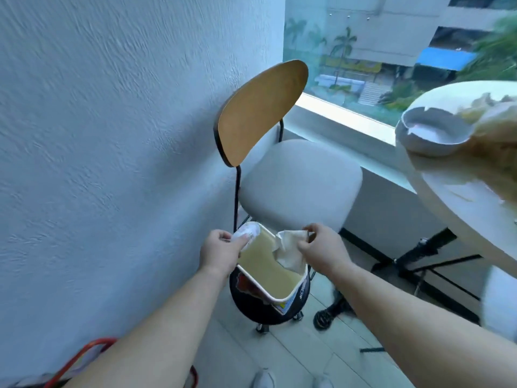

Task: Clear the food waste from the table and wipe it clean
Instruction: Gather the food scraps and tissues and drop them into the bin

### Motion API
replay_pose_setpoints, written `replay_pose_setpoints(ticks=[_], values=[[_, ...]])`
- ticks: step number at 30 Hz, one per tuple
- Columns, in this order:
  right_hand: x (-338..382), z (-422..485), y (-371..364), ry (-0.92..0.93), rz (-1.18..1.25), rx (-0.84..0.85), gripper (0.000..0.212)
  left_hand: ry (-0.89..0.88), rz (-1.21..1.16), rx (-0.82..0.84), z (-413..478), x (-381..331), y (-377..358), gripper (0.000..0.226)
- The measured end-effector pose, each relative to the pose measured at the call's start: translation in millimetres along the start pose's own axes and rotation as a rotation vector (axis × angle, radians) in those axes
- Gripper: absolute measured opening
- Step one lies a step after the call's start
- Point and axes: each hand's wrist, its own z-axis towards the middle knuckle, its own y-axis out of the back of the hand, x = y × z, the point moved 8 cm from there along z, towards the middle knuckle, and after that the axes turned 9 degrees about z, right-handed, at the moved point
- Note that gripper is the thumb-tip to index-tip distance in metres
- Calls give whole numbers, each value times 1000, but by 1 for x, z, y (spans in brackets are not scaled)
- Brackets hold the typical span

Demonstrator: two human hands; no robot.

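Note:
My left hand point(221, 252) grips the rim of a white rectangular food container point(268, 271) with a pale yellow inside, together with a small crumpled white wrapper point(246, 232). The container is tilted over a round black bin point(268, 309) on the floor. My right hand point(321, 247) pinches a crumpled white napkin point(289, 254) over the container's far end. At the right stands the round white table point(461, 203), with a white bowl-shaped ashtray point(436, 135) and blurred brownish food waste point(500, 152) on it.
A chair point(299, 183) with a wooden back and grey seat stands behind the bin, against the textured white wall point(98, 135). Black table legs point(425, 259) spread over the tiled floor. A window ledge point(349, 119) runs behind. A red-handled object point(84, 357) lies at lower left.

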Motion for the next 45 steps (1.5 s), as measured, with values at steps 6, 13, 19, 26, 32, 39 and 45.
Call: replay_pose_setpoints(ticks=[6, 13, 19, 26, 32, 39, 45], values=[[-48, 12, -56, -55, -7, 130, 38, 153, -45, 71, 13, 71, -35, 38], [-67, 12, -62, -45, 41, 164, 28, 139, -61, 140, 7, 88, -47, 15], [-51, 15, -36, -5, -4, 116, 24, 82, 3, 105, 12, 74, -30, 11], [1, 1, 13, 111, 4, 10, 25, -117, 78, 69, 3, -6, -17, 12], [52, -30, 75, 212, 69, -123, 28, -308, 47, 133, -21, -100, -21, 26], [117, -85, 183, 415, 82, -365, 32, -593, 1, 184, -81, -218, -47, 7], [114, -134, 288, 490, 70, -599, 36, -784, -90, 233, -149, -303, -84, 12]])
